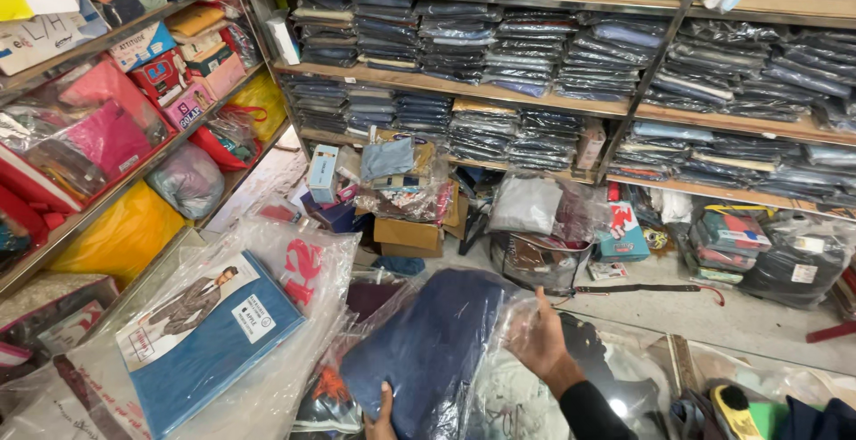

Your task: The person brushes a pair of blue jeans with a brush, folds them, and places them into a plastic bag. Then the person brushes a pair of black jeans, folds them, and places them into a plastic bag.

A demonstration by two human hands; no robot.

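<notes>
1. I see wooden shelves (499, 92) filling the back wall, packed with stacks of folded dark garments in clear wrap (535, 43).
2. On the left, a slanted rack (107, 195) carries pink, red and yellow packed goods and small boxes.
3. The floor (713, 311) below the shelves is crowded: a cardboard box (407, 237), a clear bag of grey cloth (528, 205), a black wrapped bundle (796, 266) and a belt with a red end (646, 289) lying flat.
4. At lower left lies a flat blue garment pack in clear plastic (209, 333), with a printed card showing a suited figure on top; it sits just beside the thing in hand.
5. The navy folded garment in a clear plastic bag (428, 351) is at bottom centre, tilted up on end between both hands, above a heap of other bagged clothes.
6. My right hand (539, 337), in a dark sleeve, lies against the bag's right edge, palm on the plastic, fingers wrapped onto it: its grip is closed on the bag.
7. My left hand (382, 418) shows only partly at the bottom edge, fingers curled up around the bag's lower end, the grip clasping it from below.
</notes>
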